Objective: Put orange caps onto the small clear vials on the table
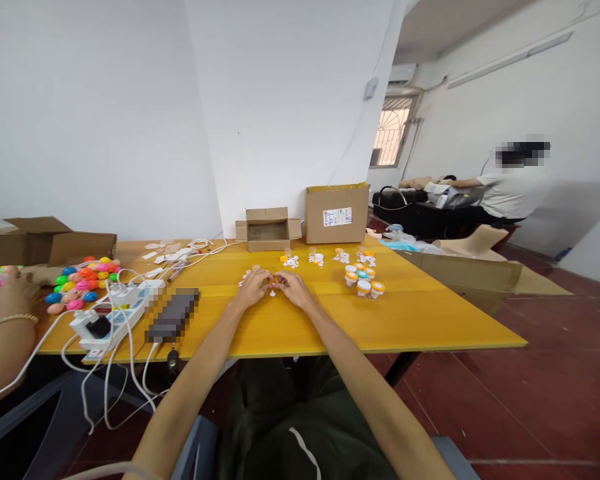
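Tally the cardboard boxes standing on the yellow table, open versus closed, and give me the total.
Open boxes: 2
Closed box: 1
Total: 3

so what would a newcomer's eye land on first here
The bright yellow table fills the middle, and on it the left hand and right hand meet around a small orange piece, too small to identify. At the table's left end lies a heap of coloured balls beside a power strip trailing white cables. Right of the hands stands a cluster of small capped pots.
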A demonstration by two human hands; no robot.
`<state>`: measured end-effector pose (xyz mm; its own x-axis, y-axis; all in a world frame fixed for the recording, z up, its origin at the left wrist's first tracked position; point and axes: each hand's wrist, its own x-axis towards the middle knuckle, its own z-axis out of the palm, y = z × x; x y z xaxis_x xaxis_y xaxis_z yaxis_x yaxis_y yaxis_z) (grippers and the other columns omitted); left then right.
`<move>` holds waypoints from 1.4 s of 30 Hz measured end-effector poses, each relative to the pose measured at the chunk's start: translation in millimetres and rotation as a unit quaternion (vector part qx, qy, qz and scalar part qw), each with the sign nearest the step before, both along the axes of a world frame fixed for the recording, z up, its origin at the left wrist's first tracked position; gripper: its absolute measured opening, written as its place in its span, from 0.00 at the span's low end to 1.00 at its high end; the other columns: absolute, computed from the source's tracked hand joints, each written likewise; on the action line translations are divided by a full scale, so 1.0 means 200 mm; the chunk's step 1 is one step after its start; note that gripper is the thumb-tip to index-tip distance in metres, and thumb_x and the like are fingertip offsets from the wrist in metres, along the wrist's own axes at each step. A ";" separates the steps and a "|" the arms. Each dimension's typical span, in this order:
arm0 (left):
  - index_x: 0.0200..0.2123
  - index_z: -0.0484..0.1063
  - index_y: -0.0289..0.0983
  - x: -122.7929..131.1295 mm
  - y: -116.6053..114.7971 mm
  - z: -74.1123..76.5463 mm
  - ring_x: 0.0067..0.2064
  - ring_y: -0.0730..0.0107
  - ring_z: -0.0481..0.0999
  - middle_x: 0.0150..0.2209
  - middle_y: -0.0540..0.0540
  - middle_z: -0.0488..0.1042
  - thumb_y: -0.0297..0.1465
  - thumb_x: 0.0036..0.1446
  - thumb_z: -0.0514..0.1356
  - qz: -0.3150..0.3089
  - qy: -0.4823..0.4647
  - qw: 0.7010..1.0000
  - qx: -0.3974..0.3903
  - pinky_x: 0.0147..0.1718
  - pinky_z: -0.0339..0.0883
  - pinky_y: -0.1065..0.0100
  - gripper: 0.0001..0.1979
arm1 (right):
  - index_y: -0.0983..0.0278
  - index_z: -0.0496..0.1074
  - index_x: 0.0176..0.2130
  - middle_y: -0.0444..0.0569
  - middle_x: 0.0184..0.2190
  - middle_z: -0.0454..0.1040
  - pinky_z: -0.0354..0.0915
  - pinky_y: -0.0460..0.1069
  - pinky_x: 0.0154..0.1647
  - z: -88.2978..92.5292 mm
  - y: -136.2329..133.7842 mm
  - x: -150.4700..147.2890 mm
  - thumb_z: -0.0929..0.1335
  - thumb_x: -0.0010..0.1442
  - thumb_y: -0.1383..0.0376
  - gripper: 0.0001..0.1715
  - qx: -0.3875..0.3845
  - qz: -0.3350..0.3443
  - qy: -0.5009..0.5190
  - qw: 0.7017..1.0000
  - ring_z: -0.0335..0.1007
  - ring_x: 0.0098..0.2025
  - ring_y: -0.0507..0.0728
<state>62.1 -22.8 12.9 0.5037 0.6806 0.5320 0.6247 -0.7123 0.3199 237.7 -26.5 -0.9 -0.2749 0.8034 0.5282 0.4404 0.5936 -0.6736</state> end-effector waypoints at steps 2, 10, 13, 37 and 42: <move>0.36 0.75 0.41 0.00 0.00 0.00 0.42 0.61 0.70 0.35 0.46 0.76 0.27 0.58 0.61 -0.004 0.002 1.000 0.002 0.45 0.64 0.61 0.04 | 0.60 0.77 0.38 0.45 0.32 0.76 0.67 0.48 0.40 0.00 0.01 0.00 0.67 0.52 0.73 0.14 -0.010 0.007 0.020 1.000 0.71 0.34 0.54; 0.34 0.74 0.40 0.01 0.00 0.00 0.41 0.63 0.70 0.34 0.47 0.75 0.27 0.58 0.61 0.001 0.003 1.000 0.000 0.44 0.64 0.63 0.03 | 0.61 0.77 0.35 0.44 0.30 0.77 0.69 0.49 0.40 0.01 0.00 0.00 0.67 0.49 0.72 0.13 -0.053 0.054 0.087 0.993 0.73 0.34 0.55; 0.33 0.74 0.40 0.02 0.00 0.00 0.40 0.63 0.71 0.33 0.47 0.75 0.28 0.58 0.61 0.005 0.002 1.000 -0.004 0.44 0.64 0.63 0.02 | 0.61 0.77 0.35 0.44 0.30 0.77 0.69 0.50 0.41 0.01 0.01 0.00 0.68 0.49 0.71 0.12 -0.078 0.075 0.108 0.988 0.74 0.35 0.55; 0.32 0.73 0.40 0.02 0.04 -0.03 0.40 0.63 0.72 0.34 0.48 0.75 0.26 0.56 0.62 -0.024 -0.038 0.999 -0.019 0.43 0.64 0.63 0.03 | 0.62 0.78 0.37 0.45 0.30 0.78 0.70 0.50 0.40 -0.07 0.08 0.00 0.68 0.50 0.69 0.13 -0.078 0.043 0.139 0.986 0.74 0.33 0.54; 0.33 0.73 0.40 0.01 0.03 -0.02 0.41 0.63 0.73 0.35 0.47 0.75 0.27 0.57 0.62 -0.030 -0.038 0.999 -0.017 0.43 0.64 0.63 0.02 | 0.63 0.78 0.37 0.45 0.30 0.77 0.71 0.50 0.39 -0.05 0.06 0.00 0.69 0.49 0.68 0.13 -0.105 0.026 0.150 0.983 0.74 0.32 0.54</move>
<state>64.4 -16.7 8.3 0.5039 0.6681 0.5475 0.5536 -0.7363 0.3890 238.6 -14.0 -10.5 -0.1750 0.8922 0.4164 0.1754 0.4444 -0.8785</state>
